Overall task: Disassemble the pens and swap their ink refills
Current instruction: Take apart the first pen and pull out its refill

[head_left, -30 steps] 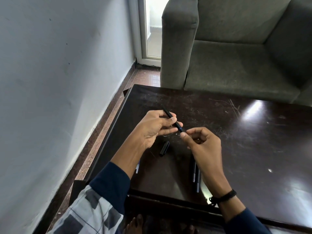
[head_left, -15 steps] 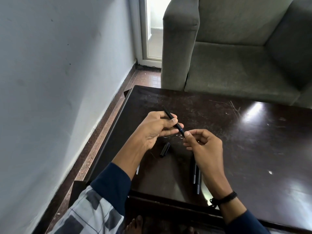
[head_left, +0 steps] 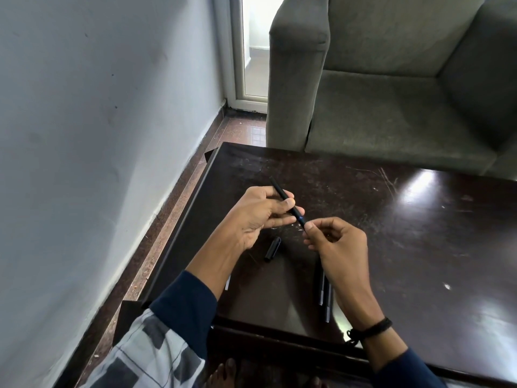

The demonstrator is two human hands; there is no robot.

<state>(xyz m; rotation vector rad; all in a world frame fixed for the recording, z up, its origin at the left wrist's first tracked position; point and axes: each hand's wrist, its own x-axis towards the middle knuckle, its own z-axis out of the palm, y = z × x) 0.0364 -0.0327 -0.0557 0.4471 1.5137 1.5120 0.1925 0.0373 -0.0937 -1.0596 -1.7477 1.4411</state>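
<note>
A thin black pen [head_left: 280, 191] is held above the dark table [head_left: 405, 236], pointing up and to the left. My left hand [head_left: 260, 217] grips its barrel between thumb and fingers. My right hand [head_left: 337, 242] pinches the pen's lower tip end with thumb and forefinger. A black pen cap [head_left: 272, 249] lies on the table below my hands. Two more pens [head_left: 324, 292] lie side by side near the front edge, partly hidden by my right forearm. A small pale piece [head_left: 227, 282] shows beside my left forearm.
A grey sofa [head_left: 391, 88] stands right behind the table. A white wall [head_left: 98, 135] runs along the left, with a strip of brown floor [head_left: 173, 228] between it and the table. My bare toes [head_left: 223, 373] show under the table's front edge.
My right hand has shifted slightly down the pen's tip end. The pen's lower section shows a bit more between the two hands. The left hand holds steady.
</note>
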